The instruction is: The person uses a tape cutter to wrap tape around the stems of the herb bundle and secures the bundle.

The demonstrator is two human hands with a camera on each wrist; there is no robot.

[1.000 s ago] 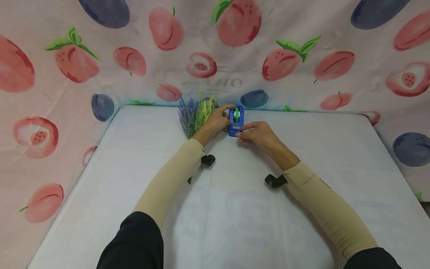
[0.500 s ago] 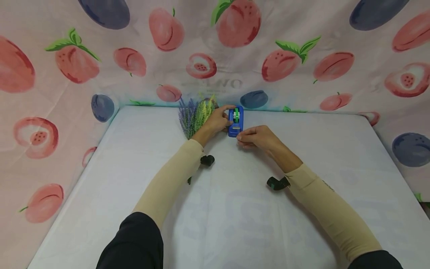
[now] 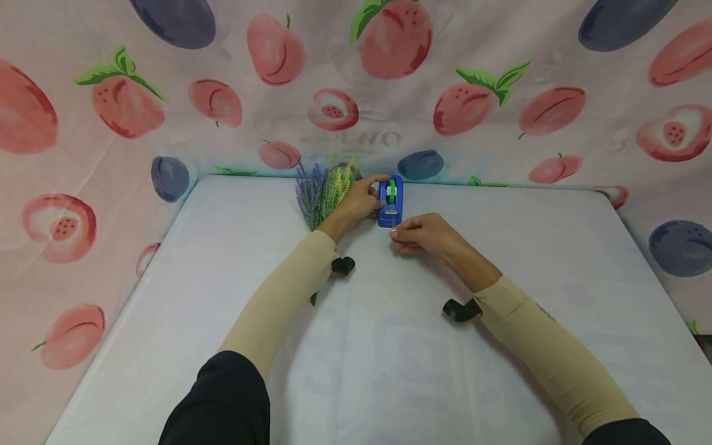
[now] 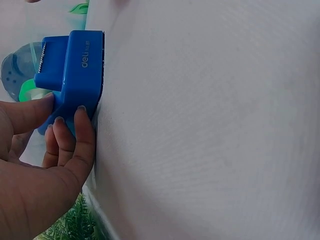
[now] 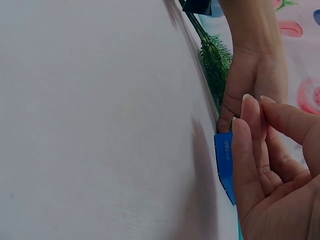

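Observation:
Near the far edge of the table, a blue tape dispenser (image 3: 391, 215) with a green-cored roll (image 3: 392, 190) stands lengthwise. My left hand (image 3: 358, 199) grips it from the left, thumb on one side and fingers along the other, as the left wrist view shows. My right hand (image 3: 425, 232) is just in front of the dispenser's near end, thumb and fingertips pinched together on the end of the clear tape. That tape barely shows; a faint strip (image 4: 34, 54) rises by the toothed cutting edge in the left wrist view.
A bunch of purple and yellow-green artificial flowers (image 3: 322, 188) lies left of the dispenser, partly under my left forearm. The white-covered table (image 3: 389, 346) ends at a fruit-print cloth (image 3: 411, 105) behind. A black wrist camera (image 3: 460, 310) hangs by the right sleeve.
My right hand has drawn back from the dispenser's near end, toward me, with its fingertips pinched closer together. The left hand and the dispenser have stayed in place.

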